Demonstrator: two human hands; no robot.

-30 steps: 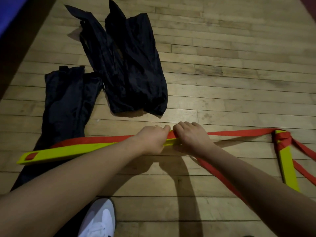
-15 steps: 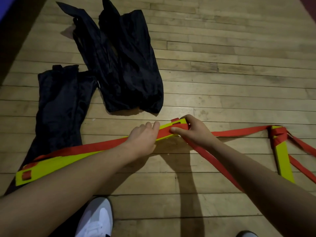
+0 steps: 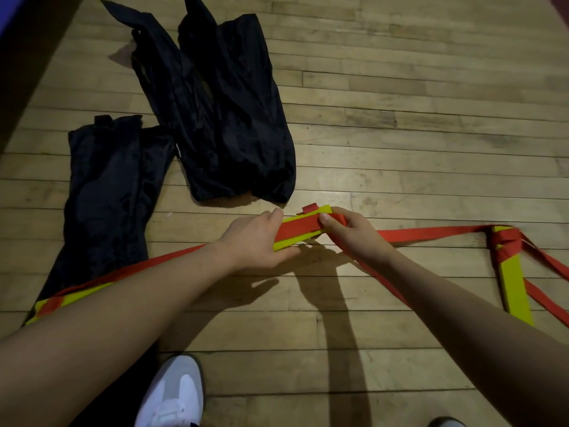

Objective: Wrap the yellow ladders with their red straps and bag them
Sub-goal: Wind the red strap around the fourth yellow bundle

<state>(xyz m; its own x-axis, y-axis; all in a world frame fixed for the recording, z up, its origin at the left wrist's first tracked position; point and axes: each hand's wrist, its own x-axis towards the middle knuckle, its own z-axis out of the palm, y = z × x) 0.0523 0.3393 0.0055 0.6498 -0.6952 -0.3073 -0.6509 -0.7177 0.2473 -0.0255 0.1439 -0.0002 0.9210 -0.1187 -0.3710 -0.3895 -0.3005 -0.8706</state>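
Hands both gripping: left hand (image 3: 257, 241) holds yellow rung (image 3: 303, 232) lifted off floor (image 3: 415, 134), right hand (image 3: 351, 235) fingers pinch red strap (image 3: 300, 228) against it. Black bags (image 3: 221, 118) beyond fingers.

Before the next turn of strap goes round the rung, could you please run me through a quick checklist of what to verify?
1. Left hand grips the yellow rung: ok.
2. Right hand pinches the red strap against the rung's end: ok.
3. Strap lies flat across the rung between the hands: ok.
4. Slack left for further turns: ok, strap trails right to the second rung.
5. Trailing strap free of twists under the right forearm: cannot tell, partly hidden.
6. Black bags within reach and open at the mouth: cannot tell; they lie on the wooden floor beyond the hands.
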